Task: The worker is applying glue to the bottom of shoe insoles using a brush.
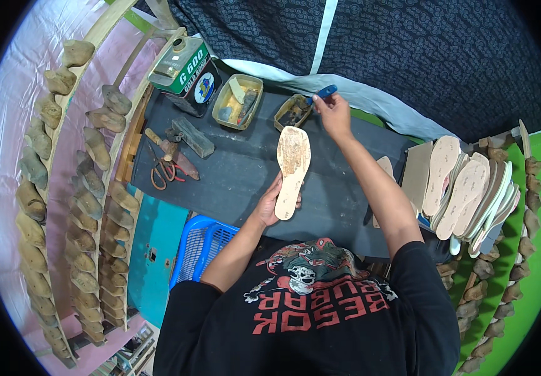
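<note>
My left hand (271, 203) is closed round the heel part of a pale insole (291, 185), holding it upright above the table. A brownish, wet-looking smear covers its wide forefoot half. Up and to the right, my right hand (334, 114) pinches the blue handle of a brush (325, 92). The brush's lower end is down at a small yellowish tub (280, 120) with dark residue inside; the bristles are hard to make out. Near my right forearm, another insole (384, 166) lies partly hidden on the table.
A larger tub (220, 116) with tools and a green-and-black can (184, 75) stand at the back left. Scissors (159, 175), a hammer (165, 145) and a dark block (193, 137) lie left. Stacked insoles (464, 194) sit right. Wooden shoe lasts (32, 232) line side racks.
</note>
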Demonstrator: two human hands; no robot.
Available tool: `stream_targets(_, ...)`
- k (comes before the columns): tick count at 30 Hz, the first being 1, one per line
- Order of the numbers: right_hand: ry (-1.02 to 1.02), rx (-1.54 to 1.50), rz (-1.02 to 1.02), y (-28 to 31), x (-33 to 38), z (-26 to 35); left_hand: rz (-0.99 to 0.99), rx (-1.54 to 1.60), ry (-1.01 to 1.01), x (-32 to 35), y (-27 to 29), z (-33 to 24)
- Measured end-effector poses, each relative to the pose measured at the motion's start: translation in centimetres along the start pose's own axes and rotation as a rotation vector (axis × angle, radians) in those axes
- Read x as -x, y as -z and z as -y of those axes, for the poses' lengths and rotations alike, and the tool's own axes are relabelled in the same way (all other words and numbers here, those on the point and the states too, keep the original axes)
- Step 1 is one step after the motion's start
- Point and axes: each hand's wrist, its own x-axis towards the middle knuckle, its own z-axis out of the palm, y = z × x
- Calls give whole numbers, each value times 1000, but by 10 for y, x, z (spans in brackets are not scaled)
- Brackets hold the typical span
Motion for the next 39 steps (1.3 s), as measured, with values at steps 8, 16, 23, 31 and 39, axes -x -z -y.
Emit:
stream_targets(8, 8, 421, 91, -23, 10, 4, -48, 66, -85, 2, 14, -13)
stream_targets(16, 66, 381, 26, -16, 10, 32, -84, 41, -111, -11, 12, -29)
stream_targets(23, 294, 237, 92, -1, 30, 59, -25, 44, -109, -42, 1, -37)
stream_targets(31, 707, 373, 420, 32, 95, 93, -56, -20, -135, -68, -10, -46)
stream_targets(39, 787, 389, 637, 44, 144, 109, 50, -25, -167, -77, -35, -58)
